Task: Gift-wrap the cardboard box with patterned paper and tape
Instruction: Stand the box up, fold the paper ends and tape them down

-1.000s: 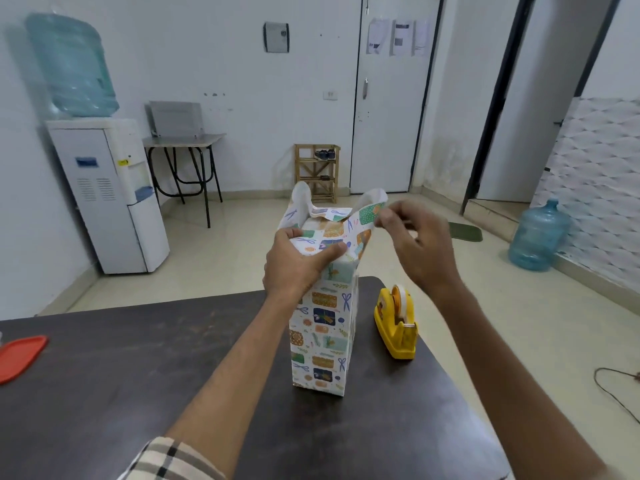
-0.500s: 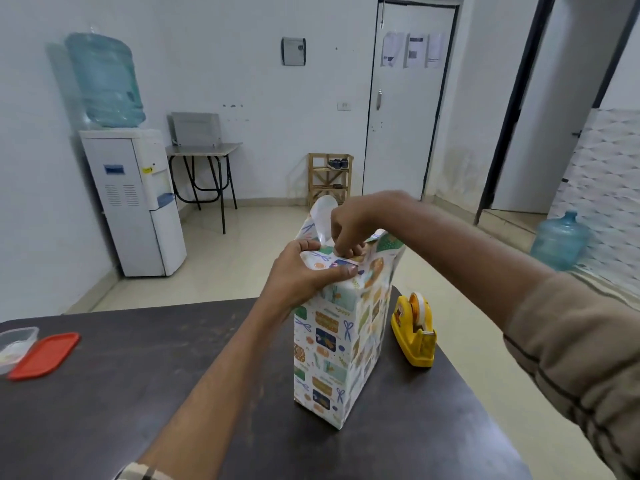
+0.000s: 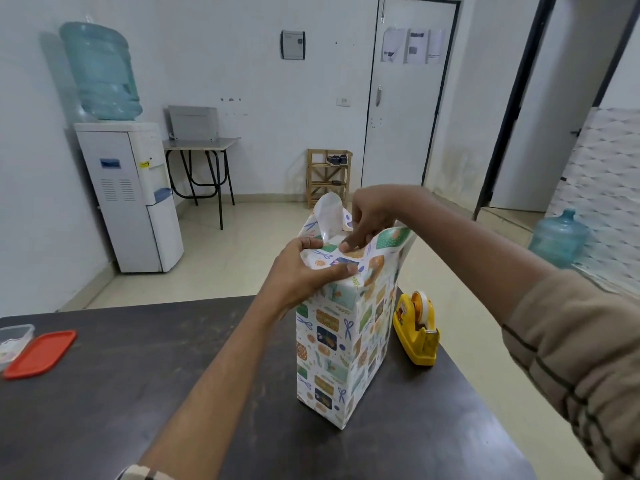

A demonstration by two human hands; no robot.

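The box [image 3: 334, 355] stands upright on the dark table [image 3: 138, 393], covered in white paper with blue, orange and green prints; the cardboard itself is hidden. Its top end is open, with loose paper flaps [image 3: 329, 216] sticking up. My left hand [image 3: 304, 271] grips the near top edge, thumb pressing a folded flap down. My right hand [image 3: 369, 216] reaches over from the right, fingertips pushing paper down into the top. A yellow tape dispenser [image 3: 417, 329] sits just right of the box.
A red lid [image 3: 40, 353] and a clear container [image 3: 14, 339] lie at the table's left edge. The table's right edge runs close past the dispenser. Beyond are a water cooler [image 3: 131, 188], a small side table, a wooden rack and a water jug [image 3: 557, 237] on the floor.
My right hand left the right flap's tip and came over the top, fingers now pressing down inside the folds. The left hand stays on the near edge. The camera shifted closer.
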